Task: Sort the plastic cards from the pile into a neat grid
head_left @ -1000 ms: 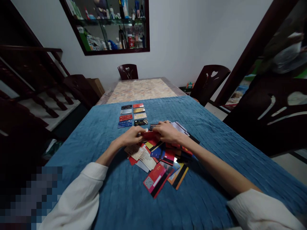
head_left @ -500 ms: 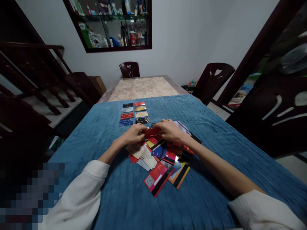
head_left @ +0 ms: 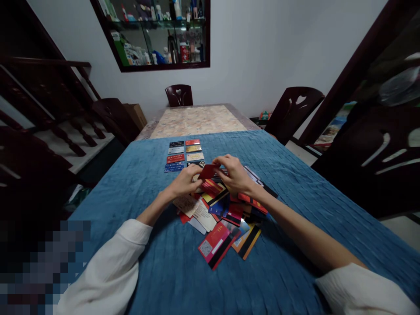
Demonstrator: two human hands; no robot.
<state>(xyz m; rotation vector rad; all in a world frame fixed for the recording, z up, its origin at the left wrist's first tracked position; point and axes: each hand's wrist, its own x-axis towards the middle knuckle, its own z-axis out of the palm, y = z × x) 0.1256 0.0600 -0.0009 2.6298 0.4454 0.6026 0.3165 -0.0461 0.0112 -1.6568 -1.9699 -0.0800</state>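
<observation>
A red card (head_left: 208, 171) is held up between my two hands, above a loose pile of plastic cards. My left hand (head_left: 185, 180) pinches its left edge. On the opposite edge, the fingers of my right hand (head_left: 232, 173) grip it near the top corner. Below lie overlapping cards, among them a pink-red card (head_left: 215, 245) with a black stripe, an orange card (head_left: 249, 241) and a cream card (head_left: 204, 215). Just beyond my left hand, two columns of cards lie flat, including a blue card (head_left: 173, 168) and a gold card (head_left: 194, 148).
A blue cloth (head_left: 157, 271) covers the near part of the table, with the patterned tabletop (head_left: 197, 119) beyond it. Dark wooden chairs stand around, one at the right (head_left: 295, 111) and one at the far end (head_left: 179, 95). A stair railing (head_left: 49, 105) is at the left.
My hands have lifted the red card slightly and turned it, so more of its face shows. The pile and the laid-out columns appear unchanged.
</observation>
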